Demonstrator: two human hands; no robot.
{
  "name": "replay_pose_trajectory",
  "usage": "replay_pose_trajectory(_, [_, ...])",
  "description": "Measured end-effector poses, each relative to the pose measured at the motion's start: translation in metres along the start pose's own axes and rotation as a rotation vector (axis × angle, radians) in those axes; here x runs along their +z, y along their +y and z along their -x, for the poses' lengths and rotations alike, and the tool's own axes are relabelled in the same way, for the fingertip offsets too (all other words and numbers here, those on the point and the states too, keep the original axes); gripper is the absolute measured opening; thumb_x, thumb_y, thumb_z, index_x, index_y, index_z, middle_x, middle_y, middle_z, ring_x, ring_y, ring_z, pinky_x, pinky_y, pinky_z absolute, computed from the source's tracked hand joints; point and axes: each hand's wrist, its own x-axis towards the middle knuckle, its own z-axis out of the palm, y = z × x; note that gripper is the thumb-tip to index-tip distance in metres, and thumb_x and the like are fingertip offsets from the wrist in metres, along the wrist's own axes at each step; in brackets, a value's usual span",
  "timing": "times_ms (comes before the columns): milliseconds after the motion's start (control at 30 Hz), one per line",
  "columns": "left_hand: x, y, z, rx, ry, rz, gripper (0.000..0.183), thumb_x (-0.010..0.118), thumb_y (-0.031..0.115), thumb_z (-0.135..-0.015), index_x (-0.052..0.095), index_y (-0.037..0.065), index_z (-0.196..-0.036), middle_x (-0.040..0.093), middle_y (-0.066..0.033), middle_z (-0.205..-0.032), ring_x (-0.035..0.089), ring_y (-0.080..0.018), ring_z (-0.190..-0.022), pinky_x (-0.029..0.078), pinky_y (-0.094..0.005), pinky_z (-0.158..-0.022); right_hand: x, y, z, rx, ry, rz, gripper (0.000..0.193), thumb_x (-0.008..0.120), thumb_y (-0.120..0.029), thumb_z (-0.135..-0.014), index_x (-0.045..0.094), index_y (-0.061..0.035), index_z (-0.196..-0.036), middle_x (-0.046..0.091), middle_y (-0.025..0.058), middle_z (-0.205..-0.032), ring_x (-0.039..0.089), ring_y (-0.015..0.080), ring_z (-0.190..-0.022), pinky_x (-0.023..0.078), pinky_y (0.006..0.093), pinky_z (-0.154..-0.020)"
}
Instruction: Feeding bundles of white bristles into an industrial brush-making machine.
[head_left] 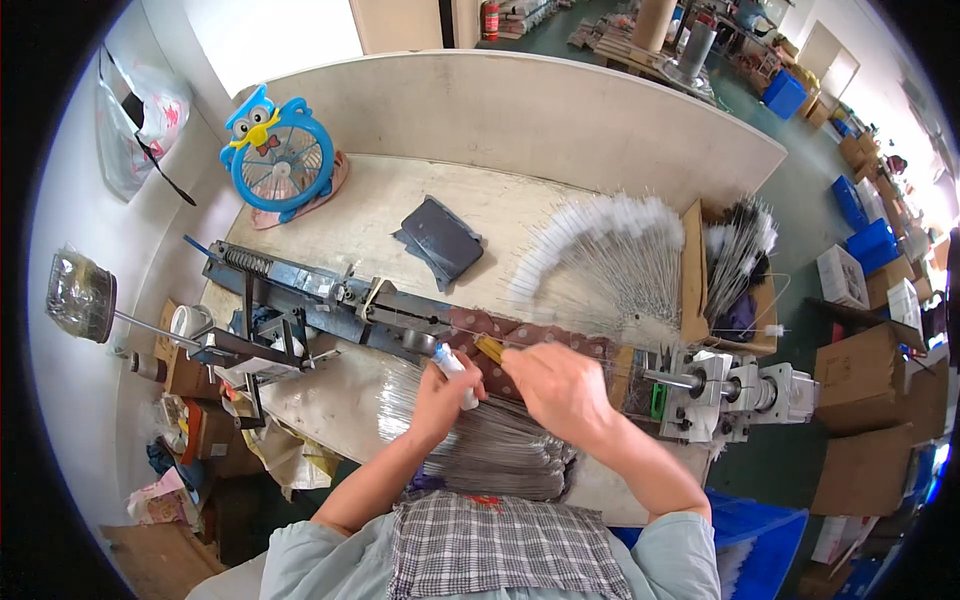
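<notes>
My left hand point(437, 405) is closed round a small white tube point(458, 384) with a bluish tip, held upright near the middle of the bench machine point(330, 305). My right hand point(560, 390) is closed just to the right, at a short yellow piece point(488, 347) that sticks out past its fingers; its kind does not show. Under both hands lies a brown dotted cloth point(590, 345). A round metal part point(420, 343) sits beside the tube's tip. Nearest me is a thick bundle of thin metal wires point(500, 450).
White-tipped wire brushes point(600, 250) fan out at the back right, beside a cardboard box point(693, 270) of more brushes. A shaft with a clamp unit point(745, 390) stands at right, a lever with a wrapped weight point(82, 295) at left. Behind are a dark phone-like slab point(442, 240) and a blue fan point(280, 165).
</notes>
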Motion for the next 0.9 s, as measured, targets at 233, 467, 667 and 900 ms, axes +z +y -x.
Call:
replay_pose_trajectory(233, [-0.007, 0.031, -0.004, 0.094, -0.007, -0.892, 0.018, 0.070, 0.010, -0.073, 0.054, 0.001, -0.073, 0.059, -0.0050, -0.067, 0.055, -0.0104, -0.062, 0.046, -0.0295, -0.057, 0.069, 0.034, 0.011, 0.189, -0.164, -0.043, 0.017, 0.065, -0.013, -0.076, 0.056, -0.0061, -0.088, 0.054, 0.0077, -0.082, 0.060, 0.0267, -0.080, 0.050, 0.0372, -0.063])
replay_pose_trajectory(467, [-0.091, 0.045, 0.022, -0.005, 0.406, -0.002, 0.021, 0.060, 0.019, -0.089, 0.052, 0.006, -0.103, 0.060, -0.0070, -0.083, 0.060, -0.0128, -0.073, 0.046, -0.0223, -0.060, 0.040, 0.024, 0.013, 0.170, -0.293, -0.155, 0.016, 0.066, -0.017, -0.077, 0.058, -0.0052, -0.085, 0.056, 0.0104, -0.082, 0.060, 0.0288, -0.078, 0.050, 0.0368, -0.065])
replay_pose_trajectory(667, [-0.162, 0.057, 0.044, -0.113, 0.599, 0.357, 0.018, 0.063, 0.030, -0.086, 0.062, 0.011, -0.087, 0.058, 0.0050, -0.072, 0.057, -0.0094, -0.067, 0.048, -0.0233, -0.063, 0.034, 0.021, 0.009, 0.177, -0.323, -0.229, 0.017, 0.066, -0.013, -0.078, 0.060, -0.0028, -0.090, 0.058, 0.0131, -0.083, 0.059, 0.0329, -0.077, 0.049, 0.0397, -0.066])
replay_pose_trajectory(900, [-0.166, 0.045, 0.034, 0.000, 0.671, 0.386, 0.013, 0.063, 0.022, -0.085, 0.061, 0.010, -0.084, 0.057, 0.0023, -0.069, 0.054, -0.0086, -0.063, 0.044, -0.0228, -0.058, 0.015, 0.010, 0.006, 0.201, -0.324, -0.229, 0.023, 0.067, -0.008, -0.076, 0.061, -0.0023, -0.097, 0.058, 0.0147, -0.088, 0.059, 0.0342, -0.078, 0.049, 0.0405, -0.066])
